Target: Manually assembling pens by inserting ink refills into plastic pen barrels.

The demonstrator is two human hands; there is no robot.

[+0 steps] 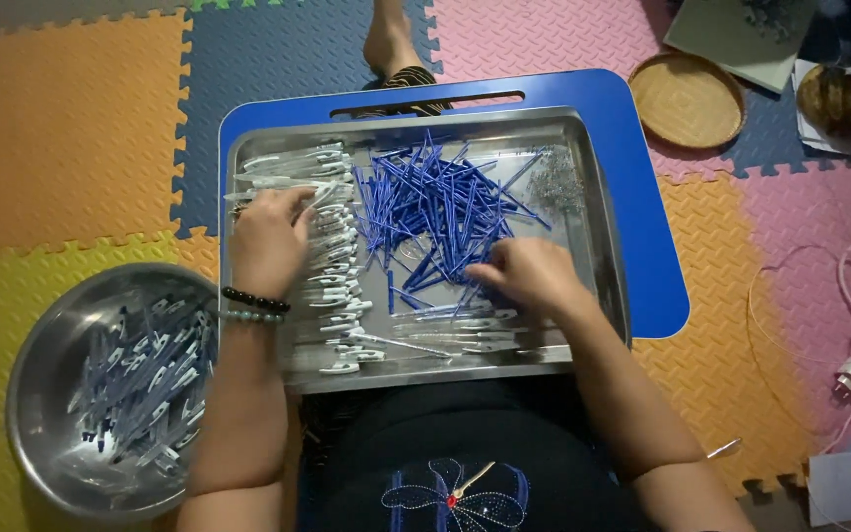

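Head view: right hand [529, 276] pinches thin blue plastic sticks [445, 207], light and slippery; left hand [268, 241] maybe holds clear plastic tubes [332, 266].

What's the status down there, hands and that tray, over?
Left hand on white clear tubes. Right hand at blue refills, fingers curled. Both over steel tray. Nothing blocking.

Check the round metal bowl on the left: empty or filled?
Partly filled. The metal bowl holds a loose heap of blue-and-white pen parts on its right side; bare metal shows on the left.

Blue rods [445, 212], silver tray [598, 236]
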